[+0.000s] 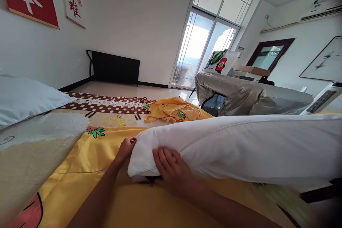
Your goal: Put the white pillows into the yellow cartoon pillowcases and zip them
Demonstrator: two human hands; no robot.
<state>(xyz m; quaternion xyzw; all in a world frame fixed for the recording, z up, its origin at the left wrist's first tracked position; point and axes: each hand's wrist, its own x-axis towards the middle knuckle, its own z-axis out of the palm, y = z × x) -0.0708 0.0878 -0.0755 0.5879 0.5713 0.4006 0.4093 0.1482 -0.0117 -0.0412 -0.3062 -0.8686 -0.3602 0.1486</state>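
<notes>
A plump white pillow (240, 146) with a piped seam lies across the right half of the view, above a yellow printed cloth (149, 203). My right hand (173, 171) is closed around the near side of its left end, fingers pressing into the top and thumb underneath. At the far corner of that same end, my left hand (128, 148) has its fingers curled against the pillow's edge. Its fingertips are partly hidden. The yellow cloth spreads flat beneath both forearms, with carrot-like prints on it.
Another white pillow (29, 98) lies at the left on a beige patterned sheet (32, 160). A crumpled orange cloth (176, 110) sits beyond, beside a brown dotted cloth (107, 103). Behind stand a grey-covered table (240, 89) and a low black panel (114, 67) by the wall.
</notes>
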